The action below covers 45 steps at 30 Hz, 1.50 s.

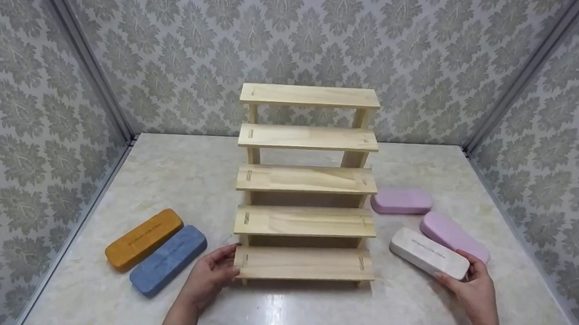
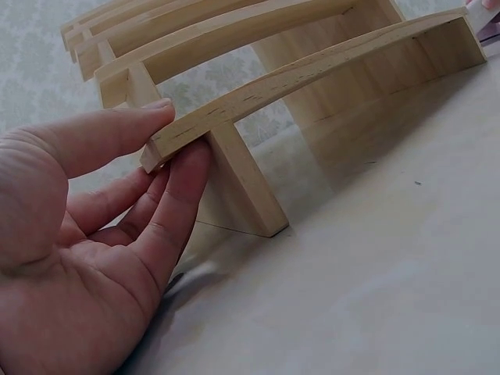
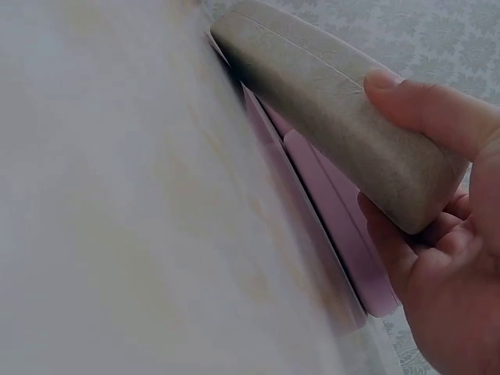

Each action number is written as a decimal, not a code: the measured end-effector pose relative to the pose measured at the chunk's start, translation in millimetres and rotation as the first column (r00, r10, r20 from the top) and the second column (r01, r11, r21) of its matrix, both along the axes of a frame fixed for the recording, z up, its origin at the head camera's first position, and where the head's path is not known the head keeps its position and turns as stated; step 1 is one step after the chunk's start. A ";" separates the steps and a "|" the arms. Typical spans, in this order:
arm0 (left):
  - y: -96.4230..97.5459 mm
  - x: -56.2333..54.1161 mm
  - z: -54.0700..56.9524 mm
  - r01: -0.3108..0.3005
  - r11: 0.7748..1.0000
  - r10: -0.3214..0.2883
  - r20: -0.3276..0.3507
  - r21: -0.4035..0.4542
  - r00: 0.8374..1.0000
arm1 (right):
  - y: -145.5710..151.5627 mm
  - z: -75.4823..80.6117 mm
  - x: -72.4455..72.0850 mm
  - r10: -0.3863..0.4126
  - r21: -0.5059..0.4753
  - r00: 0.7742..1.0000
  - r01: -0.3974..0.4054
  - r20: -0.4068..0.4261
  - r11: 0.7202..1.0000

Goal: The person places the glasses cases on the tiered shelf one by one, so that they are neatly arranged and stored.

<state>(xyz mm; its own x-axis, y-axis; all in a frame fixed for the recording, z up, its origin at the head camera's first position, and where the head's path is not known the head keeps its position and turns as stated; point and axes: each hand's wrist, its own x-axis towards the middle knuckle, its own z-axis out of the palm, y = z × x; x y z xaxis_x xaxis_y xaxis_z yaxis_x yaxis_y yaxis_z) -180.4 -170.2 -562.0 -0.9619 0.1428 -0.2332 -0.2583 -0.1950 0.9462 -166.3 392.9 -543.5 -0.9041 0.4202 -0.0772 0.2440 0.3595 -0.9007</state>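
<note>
A five-tier wooden display stand point(image 1: 308, 179) rises in the middle of the table. My left hand point(image 1: 211, 273) pinches the left end of its lowest shelf point(image 2: 258, 90), thumb on top and fingers underneath. To the right, my right hand point(image 1: 476, 289) grips the near end of a white glasses case point(image 1: 427, 254). In the right wrist view this case point(image 3: 328, 101) slants, its held end raised above the table, with the thumb on one side and fingers beneath. Just behind it lies a pink glasses case point(image 1: 458, 238), and a second pink glasses case point(image 1: 401, 201) is close to the stand.
Left of the stand, an orange glasses case point(image 1: 144, 239) and a blue glasses case point(image 1: 169, 260) lie side by side on the pale marbled table point(image 1: 280, 315). Patterned wall panels point(image 1: 307, 43) enclose the table at the back and both sides.
</note>
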 end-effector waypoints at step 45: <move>-3.3 0.0 -3.4 0.015 0.999 -0.015 -0.008 0.032 1.000 | 0.6 37.7 -1.1 -0.017 -0.351 0.942 -0.108 -0.335 0.930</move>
